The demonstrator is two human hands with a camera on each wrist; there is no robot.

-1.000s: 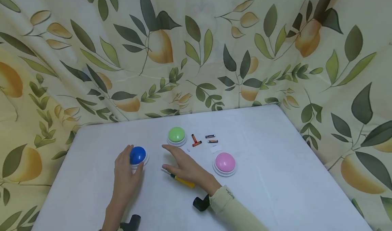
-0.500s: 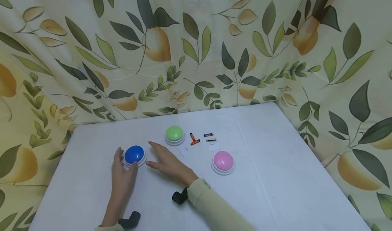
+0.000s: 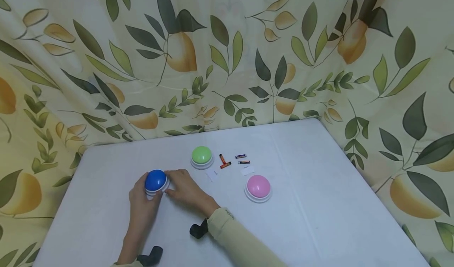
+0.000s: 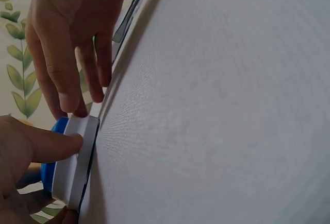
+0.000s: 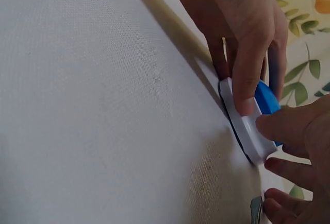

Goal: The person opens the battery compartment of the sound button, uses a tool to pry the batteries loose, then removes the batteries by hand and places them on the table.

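Observation:
A blue domed push light (image 3: 155, 180) with a round white base stands on the left part of the table. My left hand (image 3: 142, 204) grips it from the left, its thumb on the white base (image 4: 75, 162). At the other side my right hand (image 3: 189, 190) holds the base too, with the thumb (image 5: 270, 126) against its wall in the right wrist view. A screwdriver shaft (image 4: 131, 15) lies near the right hand in the left wrist view. Its handle is hidden from the head view.
A green push light (image 3: 201, 156) stands farther back and a pink one (image 3: 258, 187) to the right. Several small batteries (image 3: 244, 162) and small white paper pieces (image 3: 247, 170) lie between them. A patterned curtain (image 3: 227, 62) hangs behind the white table (image 3: 319, 188).
My right hand has moved left over the table to the blue push light and now holds its side. The left hand has closed more tightly round it. The screwdriver has become hidden in the head view.

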